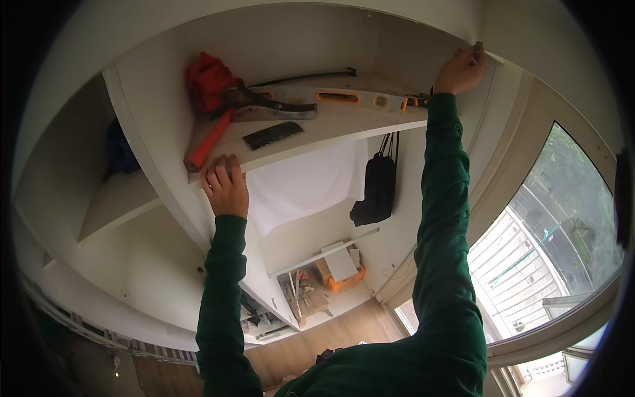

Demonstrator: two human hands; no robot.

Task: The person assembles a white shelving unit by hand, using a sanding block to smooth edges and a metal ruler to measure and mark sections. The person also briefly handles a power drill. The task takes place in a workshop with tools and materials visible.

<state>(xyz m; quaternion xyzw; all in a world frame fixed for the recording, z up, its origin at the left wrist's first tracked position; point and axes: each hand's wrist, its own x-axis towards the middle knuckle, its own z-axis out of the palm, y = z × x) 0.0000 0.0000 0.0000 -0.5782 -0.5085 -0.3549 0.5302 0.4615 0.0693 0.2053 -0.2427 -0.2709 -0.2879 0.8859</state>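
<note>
My left hand [227, 188] has its fingers curled over the front edge of a white cabinet shelf [337, 137]. At the cabinet's upper right corner, my right hand [461, 70] is raised with its fingers pinched together. A small brownish bit shows at those fingertips, too small to name. On the shelf lies a spirit level [364, 99] with yellow-framed windows. Left of it are a dark curved-handled tool [284, 108], a crumpled red cloth-like thing [208, 81] and a red tube [209, 142]. A flat black rectangular piece [272, 135] lies near the shelf's front edge.
A thin black strip [307, 76] lies behind the level. Below the shelf hang a white sheet [307, 182] and a black drawstring bag [376, 188]. An orange box [346, 281] and loose items stand lower down. A glazed door or window [549, 231] is at right.
</note>
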